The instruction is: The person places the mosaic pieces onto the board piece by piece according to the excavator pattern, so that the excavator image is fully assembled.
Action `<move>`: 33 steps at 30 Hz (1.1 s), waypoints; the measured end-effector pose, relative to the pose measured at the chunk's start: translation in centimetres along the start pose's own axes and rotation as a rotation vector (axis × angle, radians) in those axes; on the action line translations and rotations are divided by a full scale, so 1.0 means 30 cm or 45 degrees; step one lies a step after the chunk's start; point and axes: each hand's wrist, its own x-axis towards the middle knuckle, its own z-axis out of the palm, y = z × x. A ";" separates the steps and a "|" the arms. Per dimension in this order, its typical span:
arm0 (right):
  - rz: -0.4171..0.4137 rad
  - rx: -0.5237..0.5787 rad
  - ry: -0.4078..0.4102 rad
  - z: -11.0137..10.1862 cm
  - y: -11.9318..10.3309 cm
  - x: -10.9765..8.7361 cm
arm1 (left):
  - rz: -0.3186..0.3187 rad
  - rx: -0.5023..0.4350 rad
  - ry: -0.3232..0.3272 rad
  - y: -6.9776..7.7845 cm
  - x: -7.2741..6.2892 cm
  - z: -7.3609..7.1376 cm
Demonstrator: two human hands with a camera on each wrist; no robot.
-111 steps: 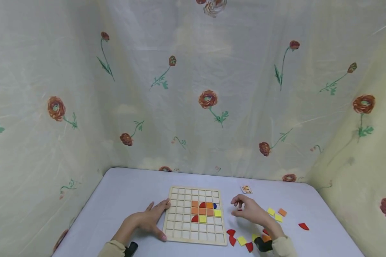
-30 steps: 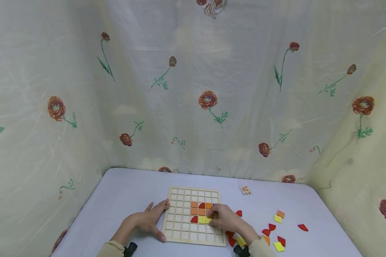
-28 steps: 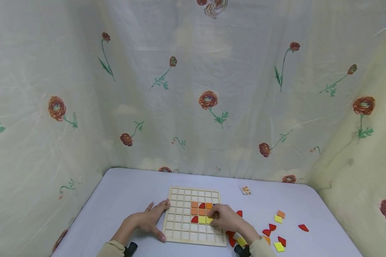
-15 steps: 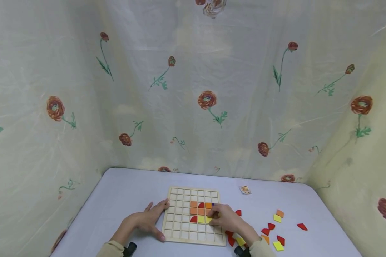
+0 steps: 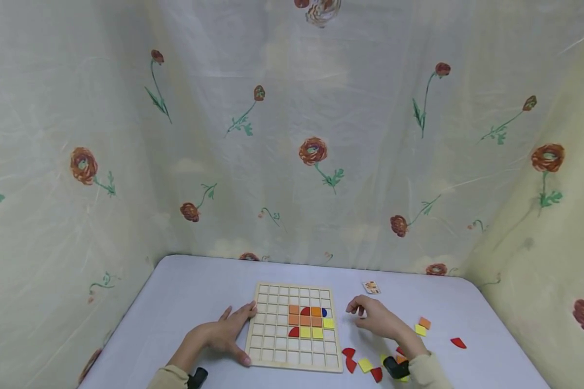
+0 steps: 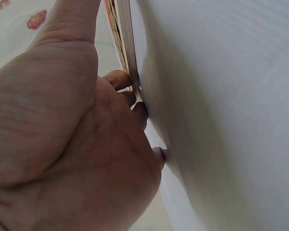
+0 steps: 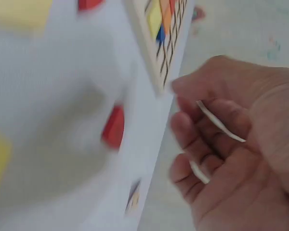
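Observation:
A square wooden grid board [image 5: 272, 343] lies on the table, with orange and yellow squares, red quarter-circles and a blue piece [image 5: 324, 313] in its cells. Along the board's left side my left hand [image 5: 222, 333] is spread, fingertips and thumb touching the edge; the left wrist view shows its palm [image 6: 101, 144] close up. My right hand [image 5: 377, 317] hovers right of the board with loosely bent fingers and nothing between them. A red quarter-circle [image 7: 114, 127] lies on the table beneath it, in the right wrist view. The newest yellow square [image 5: 317, 333] sits flat in its cell.
Loose red pieces [image 5: 350, 365] and yellow squares [image 5: 365, 365] lie by the board's lower right corner, some partly behind my right wrist. Farther right are an orange square [image 5: 424, 322] and a red piece [image 5: 458, 343]. A small picture card [image 5: 371, 287] lies behind. Flowered curtains [image 5: 292, 135] surround the table.
My right hand held a yellow square over the board; that piece now sits in a cell beside another yellow one. The hand has let go and moved right. My left hand has stayed put.

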 end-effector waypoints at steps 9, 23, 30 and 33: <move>0.138 -0.087 -0.005 -0.010 0.107 -0.002 | 0.001 0.006 0.002 -0.005 0.002 0.005; 0.266 -0.059 0.050 -0.001 0.126 -0.014 | -0.015 0.016 -0.010 0.017 -0.006 -0.002; 0.303 -0.001 0.048 0.002 0.130 -0.018 | -0.014 0.008 -0.024 0.018 -0.009 -0.016; 0.286 0.004 0.040 0.004 0.135 -0.020 | -0.015 0.023 -0.028 0.020 -0.010 -0.016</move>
